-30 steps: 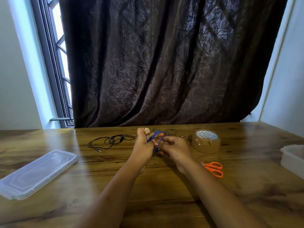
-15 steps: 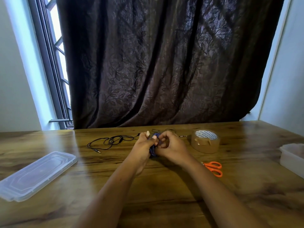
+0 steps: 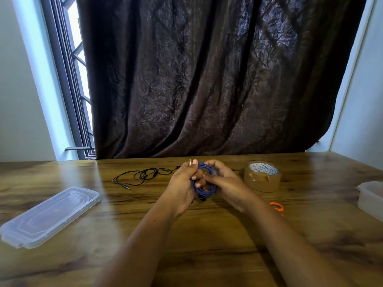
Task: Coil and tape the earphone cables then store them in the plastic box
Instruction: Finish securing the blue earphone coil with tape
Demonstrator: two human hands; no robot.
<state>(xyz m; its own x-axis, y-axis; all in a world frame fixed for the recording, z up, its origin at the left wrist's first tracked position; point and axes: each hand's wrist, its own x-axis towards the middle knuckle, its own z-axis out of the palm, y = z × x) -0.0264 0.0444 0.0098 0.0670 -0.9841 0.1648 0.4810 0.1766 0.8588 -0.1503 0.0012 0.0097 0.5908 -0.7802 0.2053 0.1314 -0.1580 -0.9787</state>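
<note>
Although two cables lie within view, only one is in hand: on the wooden table [image 3: 207, 255], to the right of a clear plastic lid [image 3: 49, 216] laid flat, a thin black earphone cable [image 3: 143, 176] is spread loose and uncoiled, with its plug pointing toward the lid. To its right, a blue earphone cable [image 3: 204, 188] is held just above the middle of the table, wound into a small round coil of several turns. The coil is gripped from both sides. The left hand [image 3: 182, 187] is curled round its left edge with the thumb uppermost, and the right hand [image 3: 228, 185] is curled round its right edge, with fingertips pressed into the centre of the loops. The far end of the black cable is lost behind the left hand. The earbuds and plug of the blue cable are covered by the fingers or are too small to be told, and whether any tape is on the coil cannot be made out. Only part of one handle loop of the orange scissors [image 3: 276, 206] is shown, the rest being hidden behind the right forearm. The plastic box [image 3: 371, 197] is cut off by the right edge of the view, and its inside is not seen. On the white disc atop the brown tape roll [image 3: 262, 183], which stands just beside the right hand, the words "WONDER TAPE" can be read. The rest of the lettering round the disc is blurred.
</note>
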